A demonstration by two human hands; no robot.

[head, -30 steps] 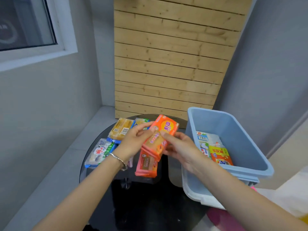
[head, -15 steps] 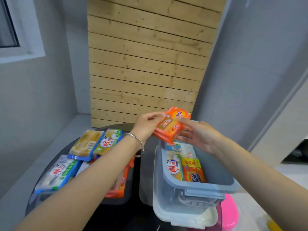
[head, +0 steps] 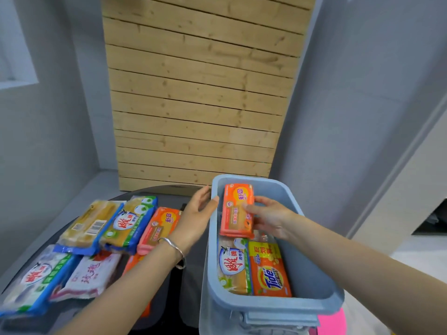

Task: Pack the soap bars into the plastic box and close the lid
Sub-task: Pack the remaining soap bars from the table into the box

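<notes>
A grey-blue plastic box stands at the right of the dark round table. Inside it my right hand grips an orange soap pack, lowered into the far end. Two packs lie at the near end: a green-and-white soap pack and a yellow Tide soap pack. My left hand hovers open just left of the box's rim, holding nothing. On the table to the left lie several more packs, among them another orange pack, a yellow barcode pack and a pink-and-white pack.
The box sits on a pale lid or second container at the table's right edge. A pink object shows beneath it. A wooden slat panel leans against the grey wall behind the table.
The orange pack went from both hands above the box down into its far end. My left hand has let go and drawn back to the rim; the right hand still holds the pack.
</notes>
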